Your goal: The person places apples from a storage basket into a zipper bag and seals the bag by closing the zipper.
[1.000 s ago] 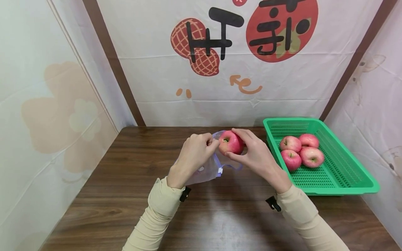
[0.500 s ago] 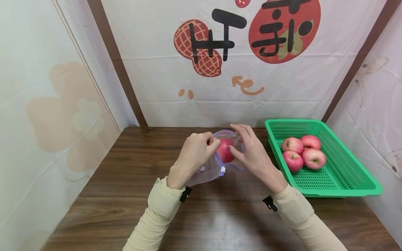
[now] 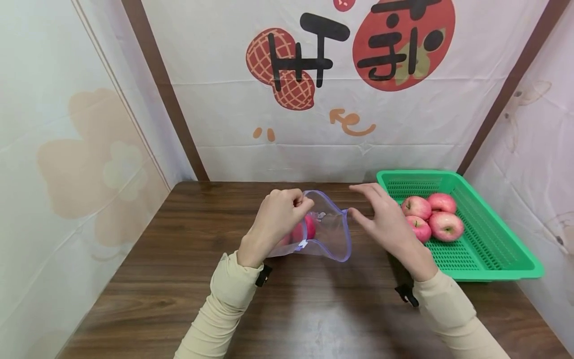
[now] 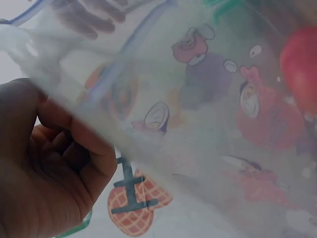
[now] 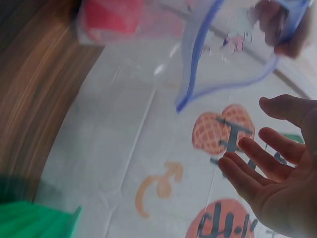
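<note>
My left hand (image 3: 275,219) pinches the rim of a clear zip bag (image 3: 329,239) with a purple-blue edge and a white slider. The bag's mouth gapes toward the right. Inside it lies a red apple (image 3: 309,228), partly behind the left hand, with more red beside it. Printed cartoon figures show on the bag's wall in the left wrist view, where the left fingers (image 4: 94,153) curl at its edge. My right hand (image 3: 387,224) is off to the right of the bag's mouth, fingers spread and holding nothing, as the right wrist view also shows.
A green plastic basket (image 3: 502,234) with several apples (image 3: 446,227) stands at the right, close behind the right hand. Brown wooden table (image 3: 179,289) lies under everything. A printed white cloth (image 3: 233,109) hangs behind, with more cloth at both sides.
The right hand held an apple at the bag's mouth, let it go inside, and drew back to the right. The apple slid left, deeper into the bag. The left hand kept its place.
</note>
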A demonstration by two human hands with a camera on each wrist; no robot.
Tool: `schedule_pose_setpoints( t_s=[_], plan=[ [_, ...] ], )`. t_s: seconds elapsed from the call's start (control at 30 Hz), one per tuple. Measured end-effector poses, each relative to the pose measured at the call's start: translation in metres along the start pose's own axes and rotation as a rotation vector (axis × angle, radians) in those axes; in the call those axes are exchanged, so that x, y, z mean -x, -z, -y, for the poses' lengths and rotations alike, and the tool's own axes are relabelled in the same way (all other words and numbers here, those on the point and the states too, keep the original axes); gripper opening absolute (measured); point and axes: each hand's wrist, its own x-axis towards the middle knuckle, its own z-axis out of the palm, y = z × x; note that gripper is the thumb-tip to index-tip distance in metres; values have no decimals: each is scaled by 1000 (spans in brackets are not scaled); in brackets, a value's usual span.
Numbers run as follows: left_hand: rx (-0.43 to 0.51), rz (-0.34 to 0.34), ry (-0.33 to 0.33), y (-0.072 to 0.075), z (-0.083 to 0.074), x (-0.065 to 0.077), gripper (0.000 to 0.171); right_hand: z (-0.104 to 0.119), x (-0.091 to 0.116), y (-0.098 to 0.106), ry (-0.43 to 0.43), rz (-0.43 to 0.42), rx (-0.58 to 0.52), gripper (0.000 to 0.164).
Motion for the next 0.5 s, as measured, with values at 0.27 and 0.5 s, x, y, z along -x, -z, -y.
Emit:
schedule_pose_setpoints(
  t_s=[0.27, 0.5],
  plan=[
    [15, 13, -4, -5, 0, 1, 30, -21, 11, 27, -108, 20, 49, 45],
    [13, 13, -8, -7, -1, 1, 29, -35, 18, 39, -145, 28, 107, 43]
  ],
)
